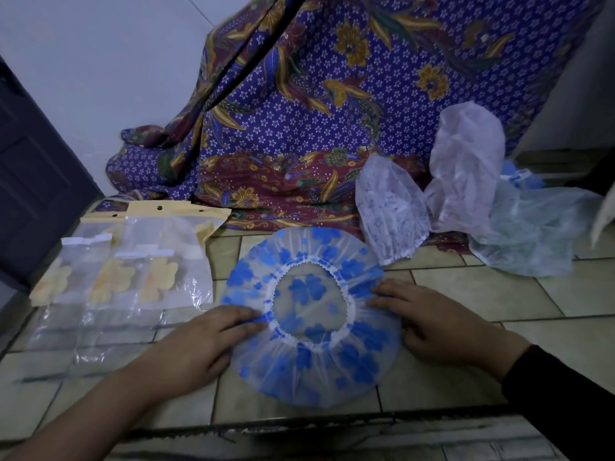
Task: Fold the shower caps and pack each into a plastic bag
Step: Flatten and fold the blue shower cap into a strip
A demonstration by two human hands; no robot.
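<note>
A clear shower cap with blue flowers (299, 364) lies flat on the tiled floor, its white elastic opening facing up. My left hand (203, 344) rests on the cap's left side, fingertips touching the elastic rim. My right hand (429, 317) presses flat on the right side of the cap, fingers straight and pointing inward. Several packed plastic bags (123, 277) holding yellow-flowered caps lie to the left. Empty clear bags (83, 331) are spread in front of them.
Three loose shower caps (466, 181) are heaped at the right against a purple patterned cloth (299, 111) that hangs down at the back. A dark door (30, 181) stands at the left. A step edge (299, 424) runs across in front of me.
</note>
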